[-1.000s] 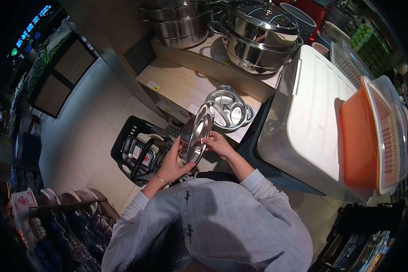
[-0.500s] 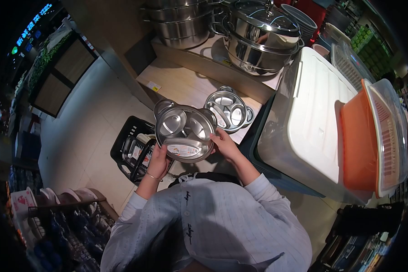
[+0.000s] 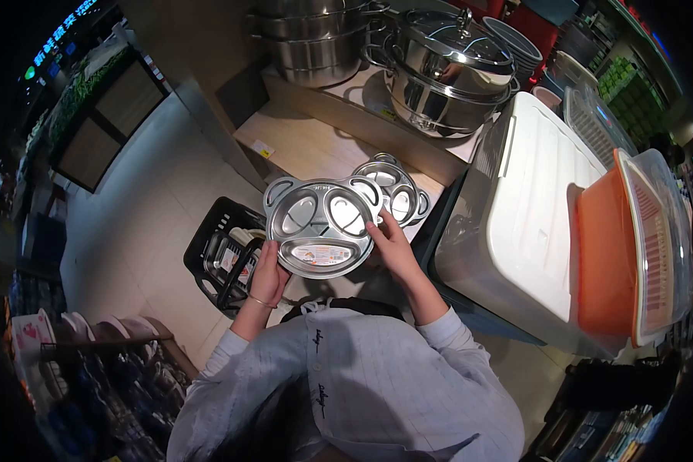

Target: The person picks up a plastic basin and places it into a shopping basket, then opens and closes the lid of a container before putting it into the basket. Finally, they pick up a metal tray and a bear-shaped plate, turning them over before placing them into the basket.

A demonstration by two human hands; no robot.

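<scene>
Between my two hands I hold a shiny metal divided plate (image 3: 321, 246), shaped like a bear's head with two ear loops and three compartments. A printed label lies in its lower compartment. My left hand (image 3: 268, 277) grips the lower left rim, and my right hand (image 3: 393, 248) grips the right rim, thumb on top. Behind it, partly covered by the held one, another metal divided plate (image 3: 403, 203) lies on the wooden shelf (image 3: 292, 142). Left of my left hand, a black shopping basket (image 3: 222, 219) on the floor contains packaged items.
Steel pots (image 3: 448, 85) and a stacked steamer (image 3: 319, 54) stand on the raised shelf behind. At the right is a large storage box with a white lid (image 3: 547, 185), beside an orange basin (image 3: 604, 246). A rack of goods (image 3: 100, 354) is at lower left.
The held plate has turned slightly and tilted, so its face and both ears show more squarely. My right hand has shifted a little to the right with it.
</scene>
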